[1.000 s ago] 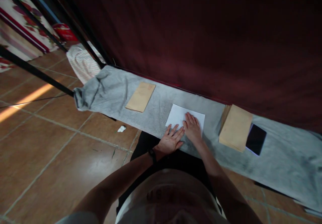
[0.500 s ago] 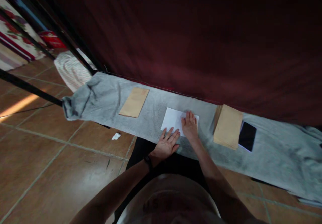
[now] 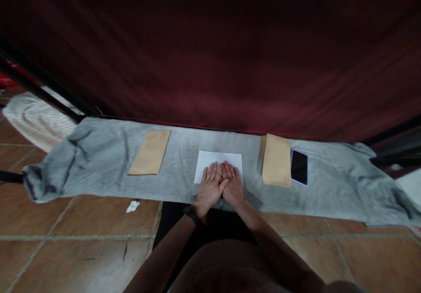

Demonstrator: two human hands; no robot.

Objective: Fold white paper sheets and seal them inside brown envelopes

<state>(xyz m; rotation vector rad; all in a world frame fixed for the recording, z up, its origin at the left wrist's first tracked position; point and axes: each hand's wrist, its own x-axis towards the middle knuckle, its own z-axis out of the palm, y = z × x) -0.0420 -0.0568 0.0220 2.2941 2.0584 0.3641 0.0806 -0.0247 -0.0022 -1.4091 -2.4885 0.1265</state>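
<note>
Lying flat on the grey cloth [image 3: 108, 170], the white paper [image 3: 219, 156] is under both hands; the left hand [image 3: 208, 191] and right hand [image 3: 233, 190] rest on its near part, palms down, fingers straight and slightly spread. Leftward lies a brown envelope [image 3: 150, 153]; rightward, a brown envelope stack [image 3: 277, 160] just beside a dark phone [image 3: 299, 167]
</note>
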